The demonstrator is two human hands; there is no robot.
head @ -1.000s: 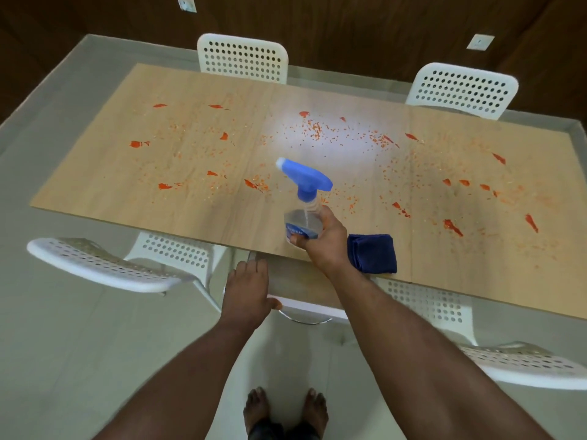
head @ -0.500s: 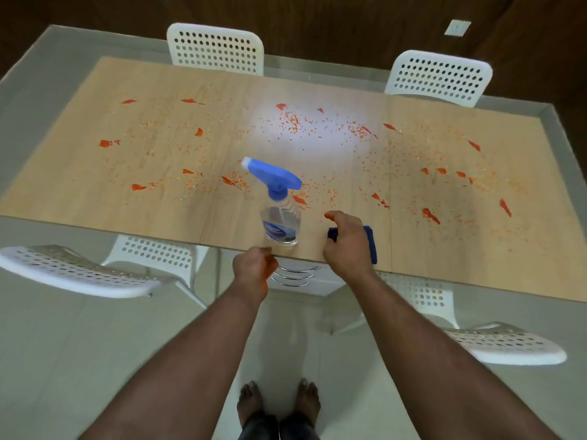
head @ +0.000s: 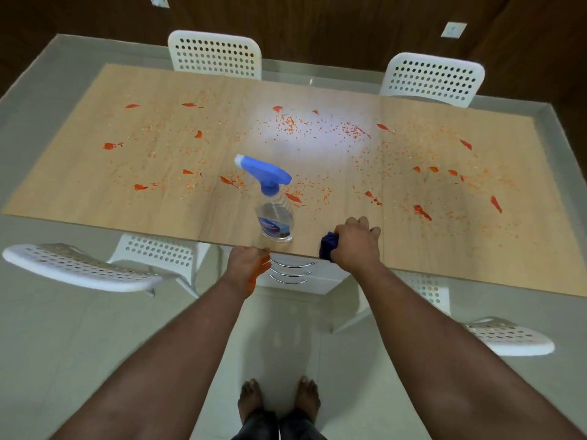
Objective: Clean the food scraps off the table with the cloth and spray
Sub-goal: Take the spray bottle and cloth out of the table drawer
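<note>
- Your right hand (head: 355, 244) grips the cloth (head: 328, 246) at the near table (head: 95, 173) edge.
- Left hand (head: 247, 265) at the edge: grip can't tell.
- Spray (head: 273, 204) stands between the hands.
- Sweep scraps (head: 422, 212) inward, not off the edge.

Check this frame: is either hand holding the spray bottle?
No. The spray bottle stands alone on the table; the right hand grips the blue cloth.

Four white perforated chairs (head: 214, 54) are sitting around the table's long edges — two far, two near (seats tucked partly beneath) — wall sockets (head: 453, 29) hanging behind.
</note>
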